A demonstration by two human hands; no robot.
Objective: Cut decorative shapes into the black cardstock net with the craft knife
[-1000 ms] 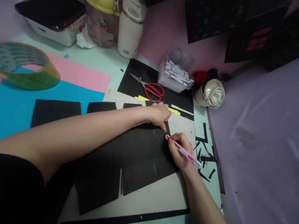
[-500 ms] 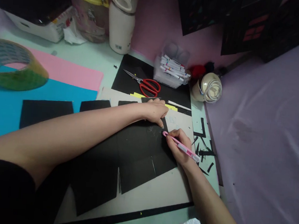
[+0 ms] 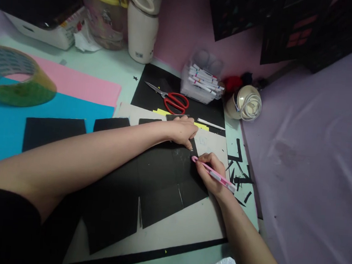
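A black sheet of paper (image 3: 157,179) with cut slits lies on a grey cutting board (image 3: 187,226). My left hand (image 3: 182,131) reaches across and presses its curled fingertips on the sheet's far right corner. My right hand (image 3: 211,173) is closed round a pink craft knife (image 3: 215,175), whose tip touches the black sheet just below my left fingertips.
Red-handled scissors (image 3: 172,101) lie on another black sheet behind. A clear box of markers (image 3: 202,83), a white pen (image 3: 210,124), a tape roll (image 3: 15,76), pink and blue paper (image 3: 59,98), black offcuts (image 3: 239,173), a white tumbler (image 3: 143,23) and a coiled cable (image 3: 246,105) surround the board.
The view shifted slightly between the oldest frame and now. Both hands stay in the same place on the black sheet; the knife tip has crept a little downward.
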